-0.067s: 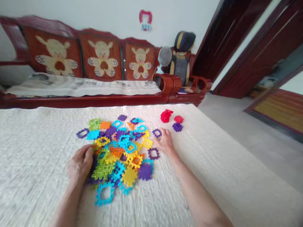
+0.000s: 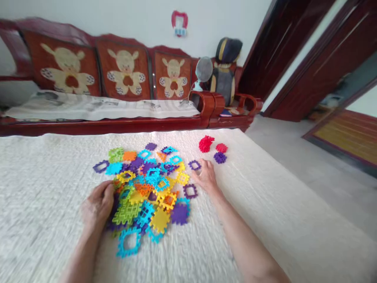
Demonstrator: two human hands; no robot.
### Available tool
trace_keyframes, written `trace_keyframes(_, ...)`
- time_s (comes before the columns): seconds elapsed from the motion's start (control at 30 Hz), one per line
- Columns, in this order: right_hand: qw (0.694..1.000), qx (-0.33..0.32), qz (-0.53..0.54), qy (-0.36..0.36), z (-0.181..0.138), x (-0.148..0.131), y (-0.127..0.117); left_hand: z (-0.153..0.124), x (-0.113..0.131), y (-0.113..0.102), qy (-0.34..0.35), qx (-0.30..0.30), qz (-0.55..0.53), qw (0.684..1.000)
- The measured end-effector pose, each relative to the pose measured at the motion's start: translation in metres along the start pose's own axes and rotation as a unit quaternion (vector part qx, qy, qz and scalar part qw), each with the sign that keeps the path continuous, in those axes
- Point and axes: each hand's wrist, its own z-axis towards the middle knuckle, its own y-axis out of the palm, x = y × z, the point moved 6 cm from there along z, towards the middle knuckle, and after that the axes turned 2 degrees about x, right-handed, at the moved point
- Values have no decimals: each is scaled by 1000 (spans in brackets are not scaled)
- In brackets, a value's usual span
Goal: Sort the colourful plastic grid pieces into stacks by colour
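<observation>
A heap of colourful interlocking plastic tiles (image 2: pixel 160 219), some solid and some open frames, lies on the white cloth between my hands. My left hand (image 2: pixel 98 204) rests at the heap's left edge, beside green lattice tiles (image 2: pixel 127 212). Its fingers are curled in, and what they may hold is hidden. To the right of the heap, my right hand (image 2: pixel 206 177) has thumb and fingers apart, by the right side of a purple square frame tile (image 2: pixel 194 165). Whether it touches that tile I cannot tell. Another purple frame tile (image 2: pixel 190 191) lies just below.
Beyond my right hand sit a red stack of tiles (image 2: pixel 206 144), a smaller red pile (image 2: pixel 221 147) and a purple pile (image 2: pixel 220 158). The cloth-covered surface (image 2: pixel 265 204) ends on the right above the floor. A wooden sofa (image 2: pixel 118 126) stands behind.
</observation>
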Motion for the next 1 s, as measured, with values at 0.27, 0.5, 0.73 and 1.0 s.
trace_keyframes(0.27, 999, 2, -38, -8, 0, 2, 2, 0, 1, -5, -2, 15, 9, 1000)
trace_keyframes(0.5, 1000, 12, -26, 3, 2, 2, 1, 4, -3, -6, -16, 17, 23, 999)
trace_keyframes(0.73, 999, 47, 12, 3, 3, 5, 4, 3, -1, -9, -40, 11, 42, 998)
trace_keyframes(1.0, 964, 256, 67, 2, 29, 61, -51, 5, -5, -9, 30, 35, 88, 995)
